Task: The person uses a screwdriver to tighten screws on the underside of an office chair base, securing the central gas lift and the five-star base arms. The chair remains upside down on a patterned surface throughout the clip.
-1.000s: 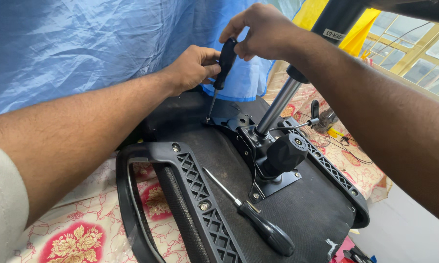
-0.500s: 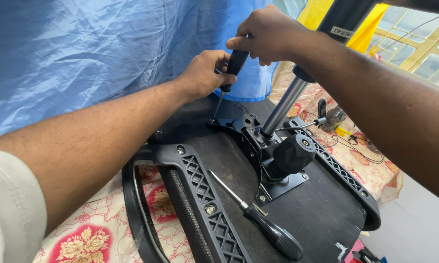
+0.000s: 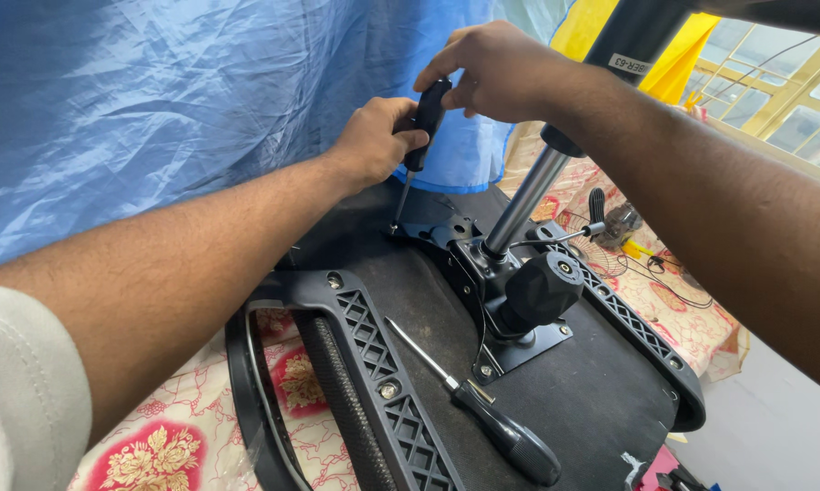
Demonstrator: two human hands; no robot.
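Both hands meet at the upper middle of the frame: the right hand [image 3: 496, 68] is wrapped over the top of a black-handled screwdriver [image 3: 419, 127], and the left hand [image 3: 373, 141] is clamped around the handle just below. Its thin steel shaft runs down to a screw on the black metal mounting plate [image 3: 455, 241] of an upturned office chair seat [image 3: 446, 300], which fills the centre and lower right. That seat is matte black, with latticed plastic armrest brackets [image 3: 373, 364], a chrome gas cylinder [image 3: 528, 195] rising toward the upper right, and a round black knob [image 3: 542, 286]. A second screwdriver [image 3: 482, 409] lies loose on the seat, lower centre. Blue sheeting [image 3: 155, 100] hangs across the upper left.
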